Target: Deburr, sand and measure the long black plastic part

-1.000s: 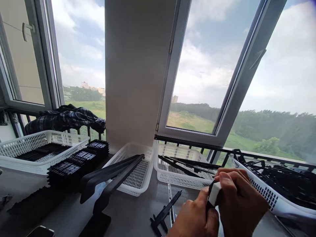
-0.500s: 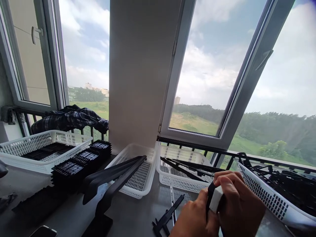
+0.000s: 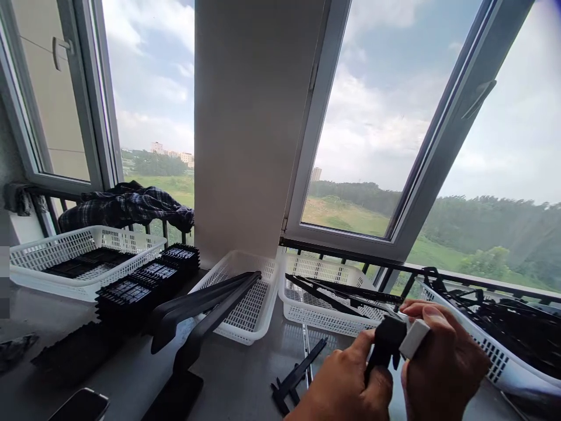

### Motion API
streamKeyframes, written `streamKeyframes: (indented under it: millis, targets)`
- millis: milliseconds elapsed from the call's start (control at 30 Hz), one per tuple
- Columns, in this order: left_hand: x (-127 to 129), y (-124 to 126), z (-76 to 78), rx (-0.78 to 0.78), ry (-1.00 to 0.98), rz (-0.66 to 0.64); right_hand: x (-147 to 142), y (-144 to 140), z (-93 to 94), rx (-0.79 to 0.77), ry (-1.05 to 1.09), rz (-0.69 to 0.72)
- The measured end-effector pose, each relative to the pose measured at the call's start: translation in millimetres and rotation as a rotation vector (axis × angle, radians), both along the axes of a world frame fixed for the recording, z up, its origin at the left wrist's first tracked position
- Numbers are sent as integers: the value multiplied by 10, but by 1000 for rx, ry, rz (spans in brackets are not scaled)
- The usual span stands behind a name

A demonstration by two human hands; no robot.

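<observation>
Head view: both hands gripping black clip; white baskets of black strips.

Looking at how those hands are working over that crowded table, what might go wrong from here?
The left hand and right hand pinch a black part and a white piece in mid-air; a slip would likely drop either onto the table. Long black strips overhang the rim of a white basket, so an elbow might knock them. The phone lies near the table's edge and might fall.
</observation>
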State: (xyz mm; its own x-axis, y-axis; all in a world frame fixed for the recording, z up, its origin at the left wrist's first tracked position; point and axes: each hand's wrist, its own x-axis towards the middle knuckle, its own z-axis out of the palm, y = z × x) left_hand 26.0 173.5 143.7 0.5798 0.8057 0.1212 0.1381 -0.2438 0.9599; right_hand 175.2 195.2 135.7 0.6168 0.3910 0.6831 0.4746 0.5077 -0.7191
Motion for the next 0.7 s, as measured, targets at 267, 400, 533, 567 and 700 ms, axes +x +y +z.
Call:
streamKeyframes:
  millis: [267, 400, 533, 567, 700]
  targets:
    - [-116, 104, -103, -212, -301, -50, -191, 30, 91, -156, -33, -11]
    - [-291, -10, -54, -420, -655, -244, 187, -11, 52, -269, 28, -191]
    - [-582, -55, 121, -471, -895, -349, 455, -386, -185, -340, 88, -79]
    - [-672, -73, 181, -450, -986, -391, 487, -521, -292, -417, 74, -15]
    - [-1050, -332, 427, -380, -1406, -751, 507, -1137, -766, -637, 137, 148]
